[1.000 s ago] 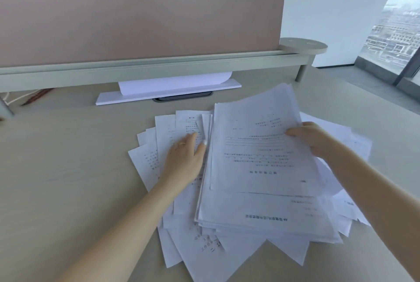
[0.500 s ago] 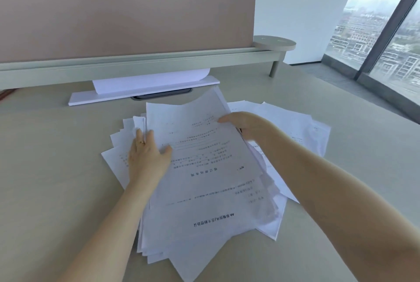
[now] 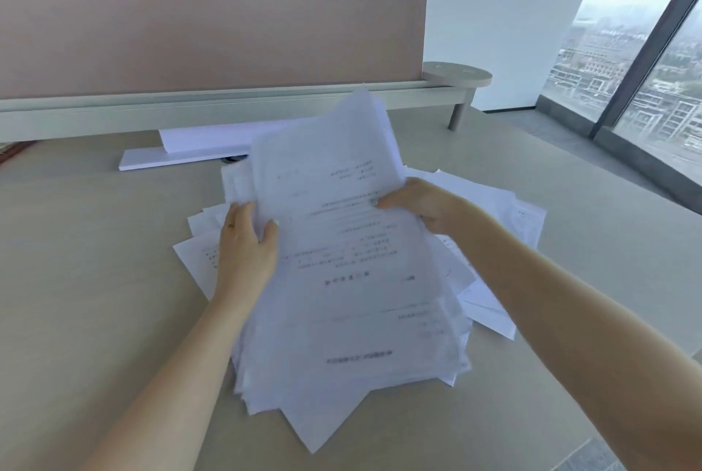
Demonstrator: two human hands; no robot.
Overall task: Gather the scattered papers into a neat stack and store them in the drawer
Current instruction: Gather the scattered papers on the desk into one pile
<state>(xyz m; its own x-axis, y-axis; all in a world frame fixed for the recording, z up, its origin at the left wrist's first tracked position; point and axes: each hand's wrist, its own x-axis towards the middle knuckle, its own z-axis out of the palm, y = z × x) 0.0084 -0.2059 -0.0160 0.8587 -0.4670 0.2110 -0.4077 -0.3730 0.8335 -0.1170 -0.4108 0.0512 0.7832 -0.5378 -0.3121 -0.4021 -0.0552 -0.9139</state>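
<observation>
Since half a second ago, both hands have tilted the far edge of the gathered papers point(image 3: 342, 261) up off the bench point(image 3: 95, 299). Left hand point(image 3: 247, 242) grips the bundle's left edge; right hand point(image 3: 421, 204) pinches its right edge. Loose sheets point(image 3: 505, 212) lie beyond and right of the bundle. Uneven edges could let sheets slide out. No drawer visible.

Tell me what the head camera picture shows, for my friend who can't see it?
Two bare hands gather a messy pile of white printed papers on a pale wooden desk: the left hand holds the pile's left edge and the right hand grips its right edge, tilting the top sheets up. Behind stands a dusty pink desk divider panel, with a big city-view window at right.
</observation>
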